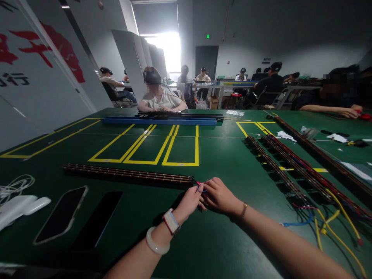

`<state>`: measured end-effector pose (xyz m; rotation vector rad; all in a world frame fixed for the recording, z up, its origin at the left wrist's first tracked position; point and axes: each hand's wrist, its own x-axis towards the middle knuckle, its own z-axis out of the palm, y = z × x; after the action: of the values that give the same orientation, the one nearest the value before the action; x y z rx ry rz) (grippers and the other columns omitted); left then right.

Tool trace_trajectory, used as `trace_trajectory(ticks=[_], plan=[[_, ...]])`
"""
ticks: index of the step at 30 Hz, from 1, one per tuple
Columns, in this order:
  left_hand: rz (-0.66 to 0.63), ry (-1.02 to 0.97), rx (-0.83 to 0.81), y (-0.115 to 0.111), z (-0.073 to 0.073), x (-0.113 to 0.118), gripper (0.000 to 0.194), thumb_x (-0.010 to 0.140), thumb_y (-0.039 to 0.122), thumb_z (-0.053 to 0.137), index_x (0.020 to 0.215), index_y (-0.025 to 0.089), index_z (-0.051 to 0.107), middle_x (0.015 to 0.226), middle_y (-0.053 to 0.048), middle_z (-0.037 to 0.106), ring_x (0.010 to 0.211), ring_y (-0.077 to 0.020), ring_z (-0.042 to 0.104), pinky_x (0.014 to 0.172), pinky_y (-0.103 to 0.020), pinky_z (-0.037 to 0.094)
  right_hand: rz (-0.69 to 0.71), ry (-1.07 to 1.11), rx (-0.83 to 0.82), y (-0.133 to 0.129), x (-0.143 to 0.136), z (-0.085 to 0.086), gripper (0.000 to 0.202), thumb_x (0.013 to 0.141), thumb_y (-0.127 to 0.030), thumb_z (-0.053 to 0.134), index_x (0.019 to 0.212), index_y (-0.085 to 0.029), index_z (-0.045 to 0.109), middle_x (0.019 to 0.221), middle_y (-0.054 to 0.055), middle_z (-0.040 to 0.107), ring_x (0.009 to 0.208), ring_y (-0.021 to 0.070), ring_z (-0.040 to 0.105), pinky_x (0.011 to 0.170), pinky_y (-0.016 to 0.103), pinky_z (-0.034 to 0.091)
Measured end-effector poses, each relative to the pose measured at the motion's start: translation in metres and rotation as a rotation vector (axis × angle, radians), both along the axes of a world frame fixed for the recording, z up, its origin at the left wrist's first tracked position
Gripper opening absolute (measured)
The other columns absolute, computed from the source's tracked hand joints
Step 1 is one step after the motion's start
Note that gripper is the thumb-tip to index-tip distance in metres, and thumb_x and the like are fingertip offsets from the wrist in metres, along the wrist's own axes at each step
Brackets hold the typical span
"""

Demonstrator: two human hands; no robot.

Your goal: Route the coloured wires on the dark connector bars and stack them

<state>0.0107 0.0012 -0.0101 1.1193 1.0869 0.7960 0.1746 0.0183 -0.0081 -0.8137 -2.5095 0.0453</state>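
A long dark strip assembly [130,174] with brownish rails and small bright spots lies across the green table [139,205]. Thin red and blue wires [200,185] come out of its right end. Both hands meet there, fingertips together. My left hand [190,199], below a watch and a pale bangle, is closed in a pinch on the wires. From the right, my right hand [219,195] pinches the same wires, its fingers curled. The wire ends between the fingertips are mostly hidden.
Left of my arms lie two phones [62,213] [100,219] and a white device [20,209] with a cable. More strip bundles [279,172] with yellow and blue wires [328,228] lie right. A blue channel [162,121] spans the far edge, where a person [162,97] sits.
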Motion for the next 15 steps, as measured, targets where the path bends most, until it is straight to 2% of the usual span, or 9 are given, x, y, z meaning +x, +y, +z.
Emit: trace_trajectory(ticks=[5,10,13,15], plan=[[0.016,-0.205,-0.11,-0.003,0.007,0.004,0.046,0.09,0.055,0.046,0.108,0.012,0.047,0.075,-0.004,0.063,0.057,-0.0141,0.066,0.045,-0.021,0.046,-0.01,0.019,0.021,0.008,0.004,-0.002,0.019,0.093,-0.024,0.051,0.106,-0.016,0.062,0.096,0.011,0.061,0.088,0.0205,0.052,0.081,0.035,0.043],[0.025,-0.212,-0.144,-0.003,0.008,0.003,0.033,0.095,0.045,0.043,0.096,0.012,0.047,0.077,-0.003,0.06,0.056,-0.0122,0.065,0.052,-0.024,0.049,-0.011,0.127,-0.096,0.026,0.018,-0.002,0.026,0.096,-0.028,0.048,0.115,-0.018,0.062,0.084,0.007,0.062,0.076,0.0166,0.054,0.07,0.029,0.045],[0.032,-0.201,-0.122,-0.005,0.007,0.004,0.031,0.095,0.043,0.043,0.092,0.013,0.047,0.079,-0.003,0.06,0.058,-0.0132,0.066,0.055,-0.025,0.05,-0.055,0.185,-0.127,0.037,0.023,0.002,0.024,0.097,-0.032,0.047,0.105,-0.019,0.066,0.086,0.007,0.065,0.078,0.0166,0.057,0.072,0.028,0.045],[0.038,-0.193,-0.107,-0.006,0.006,0.006,0.031,0.094,0.044,0.044,0.09,0.014,0.046,0.079,-0.004,0.06,0.057,-0.0133,0.066,0.055,-0.026,0.05,-0.092,0.159,-0.088,0.044,0.023,0.006,0.025,0.097,-0.033,0.046,0.099,-0.018,0.067,0.084,0.007,0.066,0.077,0.0168,0.057,0.073,0.029,0.043]])
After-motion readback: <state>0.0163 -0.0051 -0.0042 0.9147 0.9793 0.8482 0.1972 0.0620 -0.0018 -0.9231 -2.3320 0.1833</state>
